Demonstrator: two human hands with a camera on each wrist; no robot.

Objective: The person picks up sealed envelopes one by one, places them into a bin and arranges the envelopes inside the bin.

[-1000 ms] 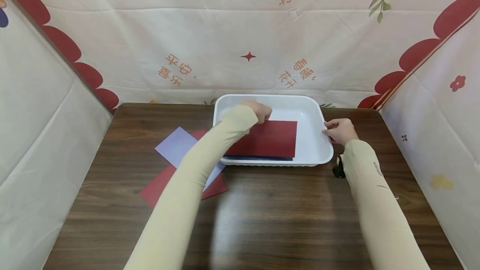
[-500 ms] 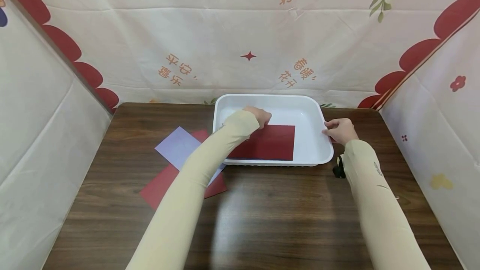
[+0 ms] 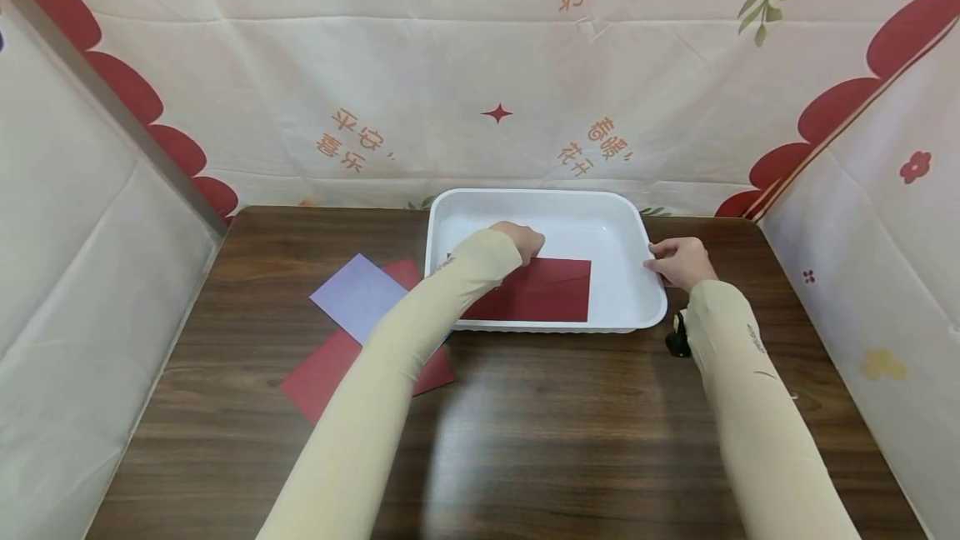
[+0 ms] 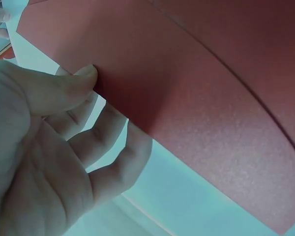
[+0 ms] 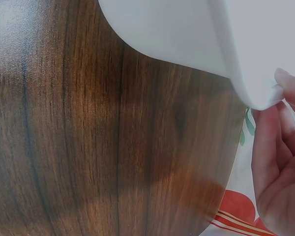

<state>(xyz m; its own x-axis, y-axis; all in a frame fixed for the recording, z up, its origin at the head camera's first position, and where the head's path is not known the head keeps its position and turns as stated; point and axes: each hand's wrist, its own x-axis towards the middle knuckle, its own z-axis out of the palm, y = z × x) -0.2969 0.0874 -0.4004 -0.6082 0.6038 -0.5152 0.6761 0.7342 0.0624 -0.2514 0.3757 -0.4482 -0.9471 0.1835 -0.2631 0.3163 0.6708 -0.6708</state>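
Inside the white tray (image 3: 622, 273), my left hand (image 3: 519, 238) pinches the far edge of a red envelope (image 3: 551, 290). The left wrist view shows the thumb of that hand (image 4: 54, 132) on top of the envelope (image 4: 201, 118) and the other fingers beneath it. A curved flap line crosses the envelope's face. Its left end is hidden behind my sleeve in the head view. At the tray's right side, my right hand (image 3: 681, 262) grips the rim. In the right wrist view, thumb and fingers of this hand (image 5: 280, 152) pinch the tray's edge (image 5: 177, 34).
Left of the tray, a lavender paper piece (image 3: 358, 294) lies across red paper (image 3: 326, 373) on the brown wooden table (image 3: 555, 440), both partly covered by my left arm. A printed cloth (image 3: 480, 65) hangs behind. A small black object (image 3: 677, 340) sits by my right wrist.
My left hand has moved the red envelope down, toward the tray's near side. A dark blue edge that showed under it is now covered. My right hand has stayed on the rim.
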